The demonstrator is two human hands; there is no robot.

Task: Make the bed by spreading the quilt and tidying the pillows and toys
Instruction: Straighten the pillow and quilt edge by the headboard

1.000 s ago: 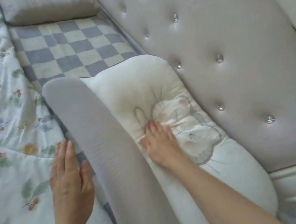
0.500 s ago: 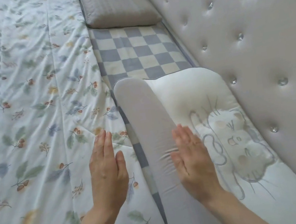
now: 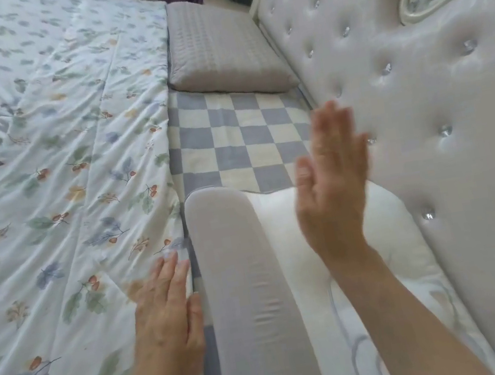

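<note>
**Quilt spread flat, pillows lined along the headboard**

Broadly, the quilt (image 3: 54,185) fills the left half of the frame: pale, printed with leaves and small red-brown berries, lying spread out with soft creases and a long fold line running from the upper middle down toward the lower left. Its right edge runs straight down the middle of the frame, beside a blue-and-cream checked sheet (image 3: 233,144) that shows in the centre.

At the lower centre lies a long grey bolster pillow (image 3: 242,285), its rounded end pointing up the frame, its side close against the quilt's edge. To its right sits a white pillow (image 3: 284,246) with a faint line drawing, partly hidden by the forearm; it lies against the tufted, button-studded headboard (image 3: 424,126) that takes up the right of the frame. A grey textured pillow (image 3: 218,52) rests in the upper centre, between the quilt's edge and the headboard.

The left hand (image 3: 166,317) lies flat on the quilt at lower centre, fingers straight and together, its thumb side touching the bolster. The right hand (image 3: 330,184) is raised above the white pillow, fingers straight and close together, blurred, holding nothing; whether it touches anything cannot be told. The bolster lies between the two hands.
</note>
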